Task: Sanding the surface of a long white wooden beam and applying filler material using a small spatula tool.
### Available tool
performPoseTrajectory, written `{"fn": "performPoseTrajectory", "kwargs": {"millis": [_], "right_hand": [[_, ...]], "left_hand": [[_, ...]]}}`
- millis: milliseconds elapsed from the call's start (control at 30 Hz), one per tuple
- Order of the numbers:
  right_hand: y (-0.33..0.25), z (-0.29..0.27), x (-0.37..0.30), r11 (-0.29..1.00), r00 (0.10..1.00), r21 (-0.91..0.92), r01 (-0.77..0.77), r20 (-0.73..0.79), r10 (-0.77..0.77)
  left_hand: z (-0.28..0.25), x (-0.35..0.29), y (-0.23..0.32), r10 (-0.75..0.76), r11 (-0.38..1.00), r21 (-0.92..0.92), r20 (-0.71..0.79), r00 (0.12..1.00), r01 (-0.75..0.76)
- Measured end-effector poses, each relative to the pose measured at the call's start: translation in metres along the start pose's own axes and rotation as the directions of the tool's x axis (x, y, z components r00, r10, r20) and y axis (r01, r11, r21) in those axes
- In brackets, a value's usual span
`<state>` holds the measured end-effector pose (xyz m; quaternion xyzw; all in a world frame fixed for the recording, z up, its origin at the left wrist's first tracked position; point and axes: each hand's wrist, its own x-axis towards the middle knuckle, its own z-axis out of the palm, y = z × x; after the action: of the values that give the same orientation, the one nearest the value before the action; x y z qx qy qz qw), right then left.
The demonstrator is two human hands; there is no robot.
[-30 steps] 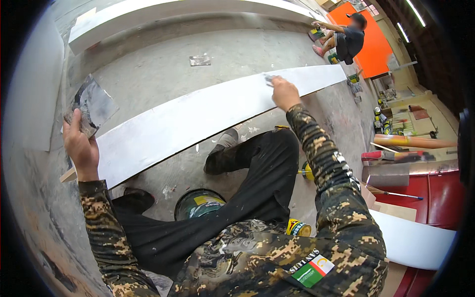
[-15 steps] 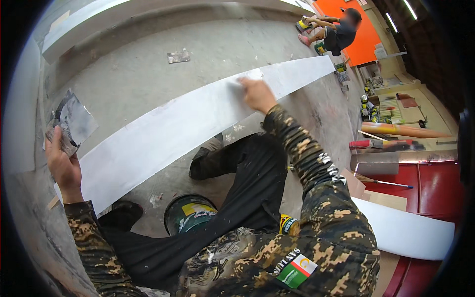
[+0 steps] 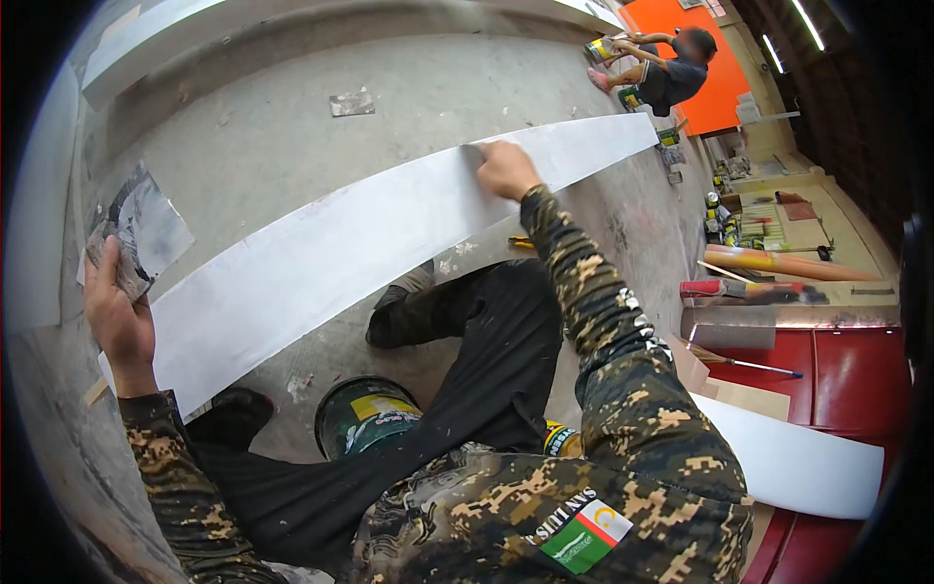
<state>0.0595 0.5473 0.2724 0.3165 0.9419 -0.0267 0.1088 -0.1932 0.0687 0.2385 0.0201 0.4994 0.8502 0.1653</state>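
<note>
Sits low, knees bent, before a long white board [image 3: 321, 253] running slantwise from lower left to upper right. Clamps the left hand [image 3: 122, 316] on a smeared metal sheet [image 3: 163, 226], held tilted beside the board's left end. Closes the right hand [image 3: 508, 171] around a scraper [image 3: 472, 156] over the board's far half — seems to touch the white face with the blade, though too blurred to tell fully. Has a green bucket [image 3: 336, 428] between the legs. Faces, across the board, a small grey sheet [image 3: 351, 103] flat on the floor [image 3: 282, 156] — shares that floor with a co-worker [image 3: 678, 76] near an orange panel [image 3: 718, 105].
</note>
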Motion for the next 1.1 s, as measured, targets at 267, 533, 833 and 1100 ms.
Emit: {"fn": "performPoseTrajectory", "kwargs": {"millis": [267, 533, 833, 1100], "right_hand": [[0.065, -0.02, -0.012, 1.0, 0.994, 0.01, 0.005, -0.111, -0.004], [0.091, 0.046, -0.018, 0.964, 0.905, 0.189, -0.188, -0.349, 0.245], [0.173, -0.007, -0.013, 0.938, 0.919, 0.084, -0.337, -0.188, 0.347], [0.122, 0.01, 0.015, 0.916, 0.917, 0.126, -0.38, -0.074, 0.391]], "left_hand": [[0.006, 0.004, -0.004, 0.003, 0.999, 0.041, 0.021, 1.0, -0.003], [-0.007, 0.004, -0.002, -0.011, 1.0, 0.018, -0.007, 1.0, 0.011], [0.001, 0.002, 0.001, -0.06, 0.995, 0.068, -0.155, 0.986, 0.071], [-0.017, 0.009, -0.005, -0.006, 0.999, 0.042, 0.009, 1.0, 0.006]]}}
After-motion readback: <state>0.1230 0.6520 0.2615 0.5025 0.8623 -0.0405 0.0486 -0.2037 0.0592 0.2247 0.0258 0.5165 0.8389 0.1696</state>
